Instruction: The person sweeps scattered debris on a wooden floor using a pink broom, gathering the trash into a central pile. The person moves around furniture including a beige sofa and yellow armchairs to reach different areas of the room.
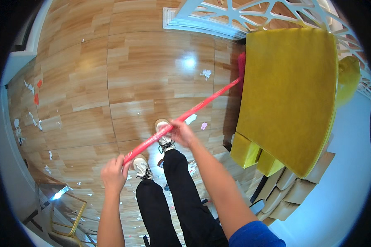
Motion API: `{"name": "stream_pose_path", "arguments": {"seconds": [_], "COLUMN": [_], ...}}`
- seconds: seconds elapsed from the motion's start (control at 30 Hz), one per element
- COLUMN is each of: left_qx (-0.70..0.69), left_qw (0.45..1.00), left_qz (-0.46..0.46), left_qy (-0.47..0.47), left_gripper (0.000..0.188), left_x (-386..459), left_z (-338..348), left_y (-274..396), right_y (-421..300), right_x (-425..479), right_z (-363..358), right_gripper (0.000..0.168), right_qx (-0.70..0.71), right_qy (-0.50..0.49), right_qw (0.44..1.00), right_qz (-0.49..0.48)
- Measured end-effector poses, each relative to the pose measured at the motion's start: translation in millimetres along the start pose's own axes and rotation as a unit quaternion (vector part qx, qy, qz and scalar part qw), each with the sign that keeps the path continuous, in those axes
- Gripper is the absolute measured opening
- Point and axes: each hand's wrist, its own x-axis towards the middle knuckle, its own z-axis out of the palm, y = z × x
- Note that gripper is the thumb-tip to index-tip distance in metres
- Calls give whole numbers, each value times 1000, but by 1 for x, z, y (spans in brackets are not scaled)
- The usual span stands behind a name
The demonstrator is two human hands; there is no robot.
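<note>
Both my hands hold a long red broom handle (198, 106) that slants up to the right across the view. My left hand (115, 173) is closed around its lower end. Farther up, above one shoe, my right hand (181, 133) grips the shaft. The pinkish-red broom head (241, 66) lies on the floor against the base of a yellow upholstered seat (289, 92), which partly hides it. A crumpled white scrap (206, 73) is on the wood-look floor left of the head. A pale scrap (190, 119) and a pink scrap (204, 126) lie below the handle.
White and orange scraps (36, 98) are scattered along the left side. A white lattice partition (228, 14) stands at the top right, beige cushioned seating (289, 194) at the lower right. A gold metal-framed chair (77, 219) is at the lower left. My shoes are below the handle.
</note>
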Motion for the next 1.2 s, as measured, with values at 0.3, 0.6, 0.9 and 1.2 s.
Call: {"name": "stream_pose_path", "arguments": {"seconds": [0.3, 0.6, 0.9, 1.2], "left_qx": [-85, -44, -97, -94], "left_qw": [996, 972, 985, 960], "left_qz": [-35, -201, -133, -236], "left_qy": [6, -112, -50, -119], "left_gripper": [23, 22, 25, 31], "left_x": [67, -136, -50, -84], "left_z": [-22, -58, -80, -85], "left_y": [72, 38, 105, 75], "right_y": [-90, 107, -11, 4], "right_x": [31, -42, -53, -57], "right_z": [-1, 44, 25, 74], "right_gripper": [30, 35, 13, 43], "right_qx": [-88, -175, -79, -173], "right_qy": [236, 166, 157, 121], "right_qw": [962, 961, 963, 977], "right_qz": [-102, -138, -207, -26]}}
